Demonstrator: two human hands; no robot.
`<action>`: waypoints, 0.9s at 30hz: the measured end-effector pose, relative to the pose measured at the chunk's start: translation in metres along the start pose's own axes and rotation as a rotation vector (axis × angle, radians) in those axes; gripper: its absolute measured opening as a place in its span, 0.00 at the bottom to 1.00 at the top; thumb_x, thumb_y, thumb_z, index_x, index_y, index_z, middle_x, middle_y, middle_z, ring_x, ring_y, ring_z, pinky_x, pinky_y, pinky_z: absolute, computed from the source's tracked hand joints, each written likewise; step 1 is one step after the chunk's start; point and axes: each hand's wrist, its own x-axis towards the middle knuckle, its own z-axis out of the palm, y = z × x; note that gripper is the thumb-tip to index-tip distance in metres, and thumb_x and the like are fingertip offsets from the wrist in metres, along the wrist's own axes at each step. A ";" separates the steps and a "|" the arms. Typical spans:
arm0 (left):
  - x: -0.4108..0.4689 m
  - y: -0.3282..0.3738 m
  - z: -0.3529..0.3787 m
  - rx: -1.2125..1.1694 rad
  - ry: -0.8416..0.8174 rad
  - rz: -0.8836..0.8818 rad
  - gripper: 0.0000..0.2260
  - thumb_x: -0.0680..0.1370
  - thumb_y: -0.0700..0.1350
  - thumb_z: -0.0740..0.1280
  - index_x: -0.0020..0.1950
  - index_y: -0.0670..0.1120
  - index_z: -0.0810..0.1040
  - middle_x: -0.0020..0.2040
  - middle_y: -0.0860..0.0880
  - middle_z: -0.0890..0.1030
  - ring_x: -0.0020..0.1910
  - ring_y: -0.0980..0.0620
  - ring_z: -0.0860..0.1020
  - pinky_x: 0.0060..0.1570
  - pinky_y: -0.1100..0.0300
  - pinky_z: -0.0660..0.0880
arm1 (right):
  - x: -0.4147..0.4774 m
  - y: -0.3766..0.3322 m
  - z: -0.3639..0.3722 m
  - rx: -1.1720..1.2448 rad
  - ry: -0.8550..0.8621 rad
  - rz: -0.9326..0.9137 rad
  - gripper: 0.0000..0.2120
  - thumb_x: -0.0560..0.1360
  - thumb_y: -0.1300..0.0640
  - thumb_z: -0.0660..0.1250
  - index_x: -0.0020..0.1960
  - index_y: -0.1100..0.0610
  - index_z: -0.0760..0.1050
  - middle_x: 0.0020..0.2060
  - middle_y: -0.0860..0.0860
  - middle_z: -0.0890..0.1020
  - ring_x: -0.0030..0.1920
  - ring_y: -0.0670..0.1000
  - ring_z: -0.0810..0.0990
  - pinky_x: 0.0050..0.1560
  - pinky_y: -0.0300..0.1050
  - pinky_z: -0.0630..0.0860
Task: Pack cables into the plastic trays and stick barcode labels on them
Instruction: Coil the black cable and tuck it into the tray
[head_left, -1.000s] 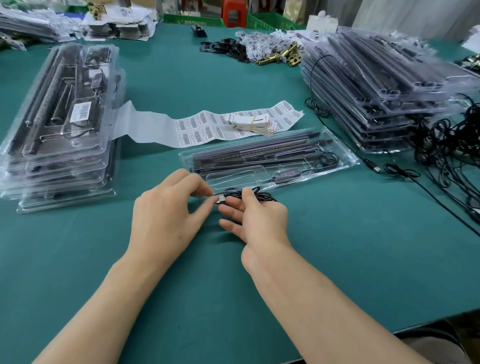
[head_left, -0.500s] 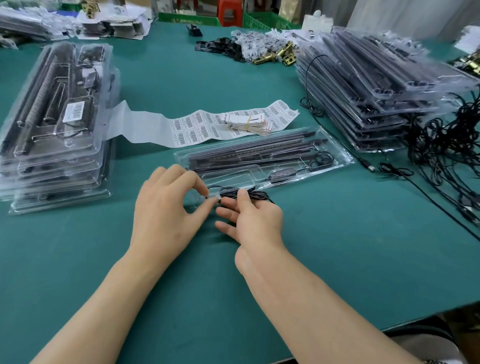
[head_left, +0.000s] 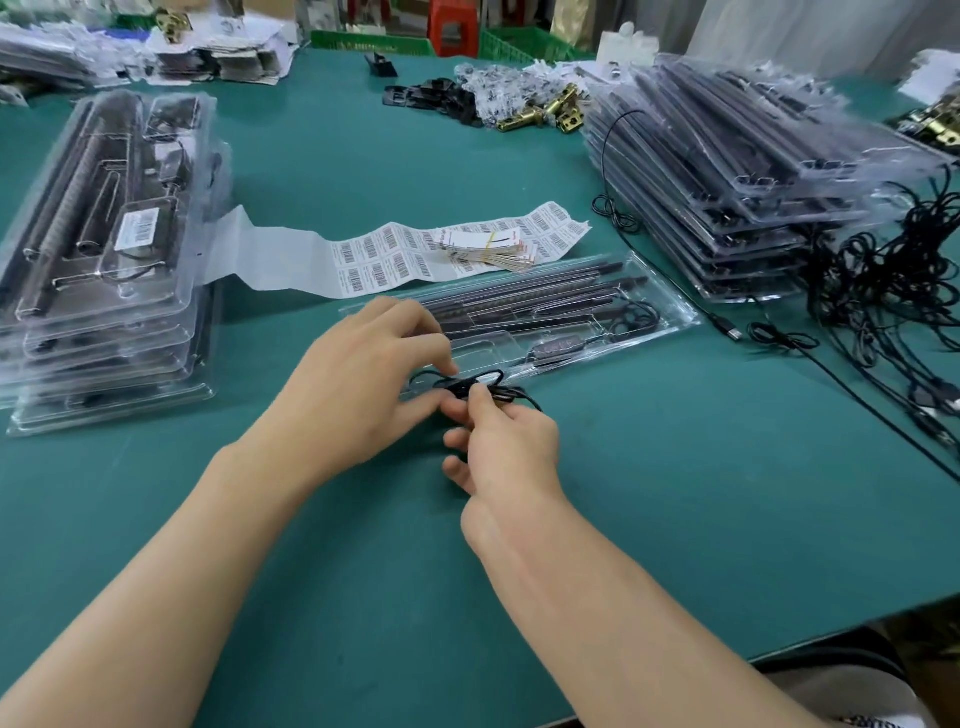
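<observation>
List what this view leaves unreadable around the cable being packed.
Head view: ends of the coiled cable, covered by the left hand and right hand pinching it.
Head view: digits on the barcode label strip, too small.
Head view: left tray stack, cut off by the left edge.

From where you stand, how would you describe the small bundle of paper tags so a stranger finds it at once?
On the green table, a white strip of barcode labels crosses the middle. The bundle of tags lies on its right part, behind the lone clear tray. Unlike the flat labels, it is a fanned wad bound by a yellow band.
</observation>
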 end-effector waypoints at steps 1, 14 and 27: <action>-0.001 0.001 0.002 -0.035 -0.001 -0.028 0.05 0.75 0.49 0.74 0.50 0.53 0.83 0.54 0.55 0.78 0.55 0.49 0.75 0.46 0.50 0.76 | -0.003 -0.002 -0.001 0.039 -0.031 0.014 0.13 0.84 0.56 0.64 0.42 0.56 0.79 0.29 0.45 0.84 0.23 0.42 0.74 0.28 0.40 0.72; -0.010 0.006 0.016 -0.084 0.133 -0.088 0.05 0.76 0.48 0.76 0.48 0.53 0.81 0.48 0.55 0.77 0.49 0.49 0.76 0.40 0.53 0.74 | -0.012 -0.013 -0.093 -0.728 -0.011 -0.768 0.07 0.75 0.44 0.70 0.53 0.41 0.79 0.37 0.43 0.83 0.34 0.47 0.80 0.33 0.35 0.72; -0.014 0.002 0.018 -0.106 0.126 -0.076 0.03 0.77 0.51 0.72 0.50 0.55 0.80 0.49 0.57 0.77 0.49 0.52 0.76 0.39 0.53 0.75 | 0.043 -0.010 -0.074 -1.113 0.008 -1.300 0.05 0.76 0.54 0.75 0.45 0.54 0.83 0.41 0.46 0.81 0.35 0.51 0.78 0.35 0.51 0.76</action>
